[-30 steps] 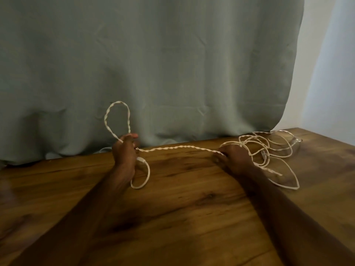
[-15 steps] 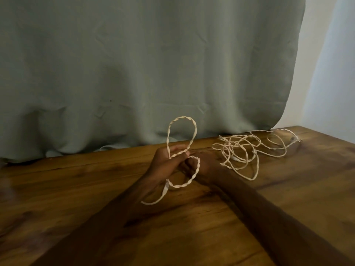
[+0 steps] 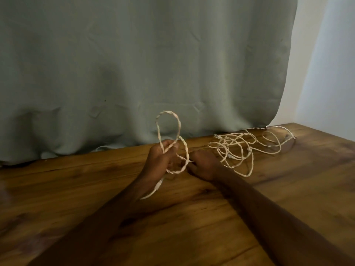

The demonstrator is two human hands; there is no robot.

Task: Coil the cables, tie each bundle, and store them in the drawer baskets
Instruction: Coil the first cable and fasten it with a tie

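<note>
My left grip (image 3: 161,160) is curled round the looped end of the cable (image 3: 170,111), my right grip (image 3: 203,166) at its 3 o'clock pinches the following stretch, and a hard pull could cinch the loose tangle (image 3: 236,148) on the tabletop (image 3: 57,189) at 2 o'clock into a knot.

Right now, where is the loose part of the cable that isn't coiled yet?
In the head view, the loose cable lies heaped on the table's far right, just beyond the right hand and in front of the curtain's hem.
</note>
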